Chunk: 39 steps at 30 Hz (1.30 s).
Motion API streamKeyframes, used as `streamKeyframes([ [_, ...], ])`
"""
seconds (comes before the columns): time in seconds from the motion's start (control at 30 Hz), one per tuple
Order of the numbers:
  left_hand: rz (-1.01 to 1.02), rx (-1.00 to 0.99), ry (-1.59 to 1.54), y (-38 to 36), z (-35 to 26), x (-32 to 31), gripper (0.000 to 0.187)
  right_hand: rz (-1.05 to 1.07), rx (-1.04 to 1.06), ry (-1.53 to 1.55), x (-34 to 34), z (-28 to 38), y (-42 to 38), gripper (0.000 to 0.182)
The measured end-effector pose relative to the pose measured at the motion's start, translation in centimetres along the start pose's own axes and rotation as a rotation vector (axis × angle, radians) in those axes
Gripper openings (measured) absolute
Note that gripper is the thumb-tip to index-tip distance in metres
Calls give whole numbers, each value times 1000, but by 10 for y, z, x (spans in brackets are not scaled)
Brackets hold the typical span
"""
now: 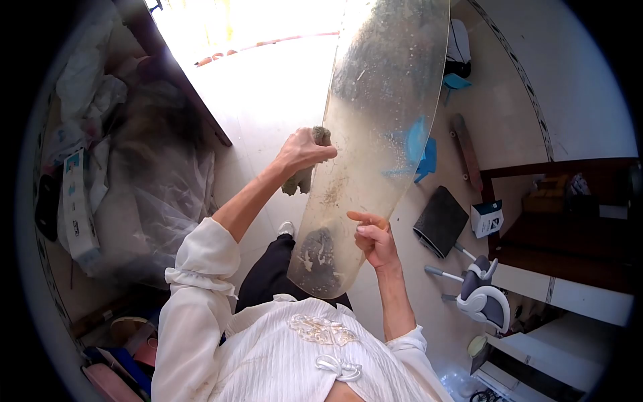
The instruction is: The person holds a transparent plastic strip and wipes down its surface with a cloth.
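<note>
A long, clear plastic sheet [375, 154] slants up from near my lap toward the bright doorway. Whitish specks and smudges mark it, and a dark patch shows through its lower end. At its left edge, my left hand [307, 149] is closed round a grey-green rag [295, 182], which pokes out above and below the fist. My right hand [377, 242] is at the sheet's lower right edge, its index finger stretched over the surface and its other fingers curled. The edge runs into this hand, and part of the grip is hidden.
Crumpled plastic sheeting [161, 194] covers things on the left beside a long white box [79, 208]. On the right floor are a blue stool [426, 159], a skateboard [466, 151], a black flat case [441, 221], a small box [487, 218] and a grey-white folding frame [479, 295].
</note>
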State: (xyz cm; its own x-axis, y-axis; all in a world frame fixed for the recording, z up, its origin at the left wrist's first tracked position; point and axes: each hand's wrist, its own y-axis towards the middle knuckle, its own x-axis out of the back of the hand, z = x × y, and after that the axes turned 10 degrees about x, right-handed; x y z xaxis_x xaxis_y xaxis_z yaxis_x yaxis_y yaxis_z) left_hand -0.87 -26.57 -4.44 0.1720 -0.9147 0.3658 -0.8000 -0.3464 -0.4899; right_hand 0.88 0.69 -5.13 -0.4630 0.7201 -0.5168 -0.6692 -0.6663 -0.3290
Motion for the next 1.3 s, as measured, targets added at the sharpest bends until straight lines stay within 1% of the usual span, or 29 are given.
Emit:
streamKeyframes([
  [0.07, 2, -10, -11, 2, 7, 0, 27, 3, 3, -1, -1, 1, 0, 40],
  [0.13, -47, 22, -323, -3, 10, 0, 27, 1, 11, -2, -2, 2, 0, 39],
  [0.17, -44, 18, -320, -6, 10, -2, 27, 0, 10, -9, -2, 2, 0, 40],
  [0.23, -381, 3, -457, -13, 9, -8, 20, -2, 12, -13, -4, 4, 0, 40],
  [0.27, -381, 3, -454, -14, 8, -12, 20, 17, -7, 0, -5, 5, 1, 43],
  [0.3, -500, -111, -329, -17, 5, -15, 17, 36, -28, 13, -8, 7, 1, 47],
  [0.33, -618, -226, -200, -19, 2, -19, 15, 38, -28, 16, -11, 10, 0, 47],
  [0.37, -629, -381, -73, -26, 0, -23, 12, 69, -36, 53, -15, 12, 0, 52],
  [0.4, -645, -534, -28, -30, 1, -34, 10, 100, -43, 89, -17, 14, 0, 56],
  [0.47, -563, -651, 73, -46, 4, -55, 11, 120, -53, 106, -15, 11, 1, 59],
  [0.5, -567, -653, 71, -45, 0, -54, 11, 132, -63, 122, -15, 9, 1, 62],
  [0.57, -515, -493, 110, -41, -5, -47, 14, 146, -70, 99, -12, 7, 1, 63],
  [0.6, -577, -438, 99, -29, -12, -41, 16, 155, -82, 80, -11, 6, -2, 63],
  [0.67, -534, -511, 68, -30, -15, -47, 16, 141, -75, 90, -13, 7, -7, 62],
  [0.73, -426, -582, 162, -50, -5, -65, 15, 133, -67, 108, -12, 7, -11, 62],
  [0.77, -391, -588, 135, -55, 1, -67, 13, 105, -54, 96, -10, 7, -13, 61],
  [0.8, -393, -593, 136, -51, 2, -62, 13, 77, -37, 83, -11, 6, -12, 61],
  [0.83, -441, -552, 113, -44, 1, -58, 13, 72, -33, 82, -11, 5, -12, 61],
  [0.87, -486, -506, 85, -38, -1, -58, 12, 92, -37, 77, -11, 7, -12, 60],
  [0.9, -534, -506, 30, -33, -10, -57, 12, 116, -41, 71, -9, 10, -12, 59],
  [1.0, -532, -484, 14, -38, -16, -70, 12, 101, -19, 59, -14, 11, -14, 58],
  [1.03, -418, -535, 68, -48, -8, -72, 12, 109, -18, 55, -12, 13, -15, 58],
  [1.07, -287, -527, 77, -54, 2, -73, 11, 81, 5, 45, -9, 15, -17, 58],
  [1.1, -269, -504, 104, -56, 8, -66, 8, 53, 27, 38, -6, 17, -18, 58],
  [1.13, -248, -481, 132, -57, 13, -61, 9, 60, 29, 39, 0, 20, -17, 58],
  [1.2, -90, -64, -369, -45, 11, -50, 17, 53, -9, 25, 12, 22, -21, 56],
  [1.23, -165, -102, -590, -34, 12, -45, 24, 32, -13, 28, 9, 24, -21, 55],
  [1.3, -161, -108, -539, -24, 11, -32, 28, 64, -16, 47, 12, 22, -19, 54],
])
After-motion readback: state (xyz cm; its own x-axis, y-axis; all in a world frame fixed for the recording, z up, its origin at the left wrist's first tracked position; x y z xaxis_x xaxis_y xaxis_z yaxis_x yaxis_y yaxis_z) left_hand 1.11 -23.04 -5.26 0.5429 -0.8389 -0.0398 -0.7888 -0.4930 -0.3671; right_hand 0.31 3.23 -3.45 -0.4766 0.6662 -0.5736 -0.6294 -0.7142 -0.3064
